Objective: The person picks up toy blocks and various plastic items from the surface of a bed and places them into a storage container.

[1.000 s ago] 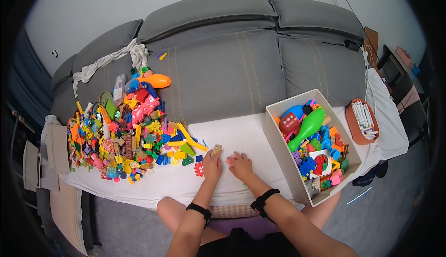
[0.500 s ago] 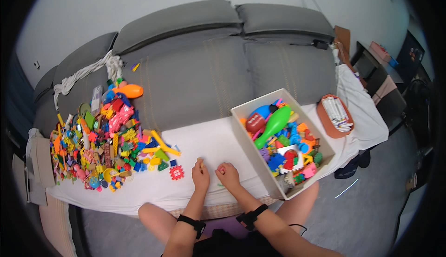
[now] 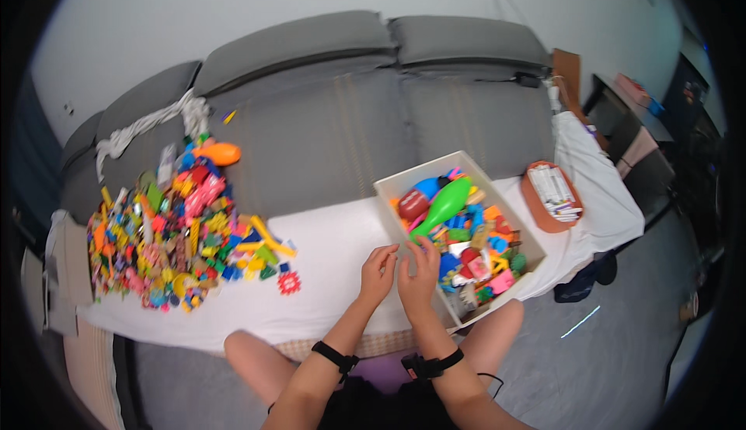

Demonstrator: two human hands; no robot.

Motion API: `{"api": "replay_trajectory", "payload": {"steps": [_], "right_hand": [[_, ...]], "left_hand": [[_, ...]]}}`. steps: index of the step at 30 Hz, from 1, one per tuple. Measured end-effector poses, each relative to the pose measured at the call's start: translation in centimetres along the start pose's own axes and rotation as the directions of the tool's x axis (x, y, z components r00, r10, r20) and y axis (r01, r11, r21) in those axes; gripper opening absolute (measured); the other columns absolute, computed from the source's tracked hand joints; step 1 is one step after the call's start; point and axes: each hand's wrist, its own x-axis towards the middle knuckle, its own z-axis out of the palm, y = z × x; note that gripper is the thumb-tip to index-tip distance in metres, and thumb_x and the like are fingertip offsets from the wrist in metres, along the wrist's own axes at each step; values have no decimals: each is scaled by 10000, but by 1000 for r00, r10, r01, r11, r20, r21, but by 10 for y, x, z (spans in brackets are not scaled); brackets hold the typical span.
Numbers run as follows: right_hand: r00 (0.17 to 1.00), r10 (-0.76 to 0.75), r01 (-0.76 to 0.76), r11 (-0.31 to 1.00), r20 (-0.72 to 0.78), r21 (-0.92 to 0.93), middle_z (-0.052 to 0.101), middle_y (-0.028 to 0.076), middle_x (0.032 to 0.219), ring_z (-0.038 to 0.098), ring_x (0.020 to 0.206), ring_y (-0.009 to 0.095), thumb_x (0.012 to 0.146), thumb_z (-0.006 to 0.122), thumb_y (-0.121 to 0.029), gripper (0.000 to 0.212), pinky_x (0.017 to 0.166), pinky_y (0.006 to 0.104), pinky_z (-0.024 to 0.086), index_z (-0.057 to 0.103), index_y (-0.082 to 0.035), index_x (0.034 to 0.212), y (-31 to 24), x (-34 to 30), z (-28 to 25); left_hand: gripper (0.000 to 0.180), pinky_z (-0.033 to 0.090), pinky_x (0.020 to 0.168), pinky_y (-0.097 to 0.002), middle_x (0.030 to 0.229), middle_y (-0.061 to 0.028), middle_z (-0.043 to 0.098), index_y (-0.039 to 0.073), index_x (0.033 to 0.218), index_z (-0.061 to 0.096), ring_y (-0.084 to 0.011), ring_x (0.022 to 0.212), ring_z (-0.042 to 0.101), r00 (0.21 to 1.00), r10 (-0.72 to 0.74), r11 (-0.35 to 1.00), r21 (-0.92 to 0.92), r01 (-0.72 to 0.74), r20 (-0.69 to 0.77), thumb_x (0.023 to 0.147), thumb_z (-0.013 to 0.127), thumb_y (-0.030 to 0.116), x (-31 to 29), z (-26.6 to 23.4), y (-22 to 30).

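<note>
Both of my hands are raised over the white-covered seat, at the near left side of a white storage bin (image 3: 392, 216). My left hand (image 3: 378, 274) is open, its fingers loosely bent and apart, with nothing visible in it. Close beside it, my right hand (image 3: 420, 270) is also open, fingers spread up by the bin's left wall. Inside the bin lie a green toy bowling pin (image 3: 444, 206), a dark red toy (image 3: 413, 205), a pink block (image 3: 502, 281) and many small coloured pieces, some blurred. A red square toy piece (image 3: 289, 282) rests left of my hands.
A large heap of mixed toys (image 3: 171, 243) covers the left of the seat, with an orange toy pin (image 3: 219, 154) on top. An orange-brown basket of markers (image 3: 553, 197) stands right of the bin. Grey sofa cushions (image 3: 311, 119) line the back.
Both hands have moved up and right toward the bin, and their curled fingers have opened. A small green piece near my right wrist no longer shows. The view has shifted slightly.
</note>
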Motion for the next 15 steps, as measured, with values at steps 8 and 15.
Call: {"api": "replay_trajectory", "payload": {"steps": [8, 15], "right_hand": [[433, 362, -3, 916, 825, -401, 554, 125, 959, 564, 840, 312, 679, 604, -73, 290, 732, 386, 468, 592, -106, 966, 25, -106, 89], [487, 199, -22, 976, 851, -216, 574, 124, 825, 576, 737, 291, 682, 600, -69, 213, 662, 386, 466, 575, -73, 893, 43, -130, 174]], "left_hand": [[255, 434, 764, -390, 954, -142, 558, 50, 982, 606, -298, 866, 527, 947, 109, 644, 747, 164, -302, 729, 573, 64, -62, -172, -101], [613, 437, 785, -384, 1100, -130, 449, 200, 1185, 495, -315, 964, 460, 857, -209, 339, 787, 515, -471, 626, 707, 333, -41, -218, -110]]}}
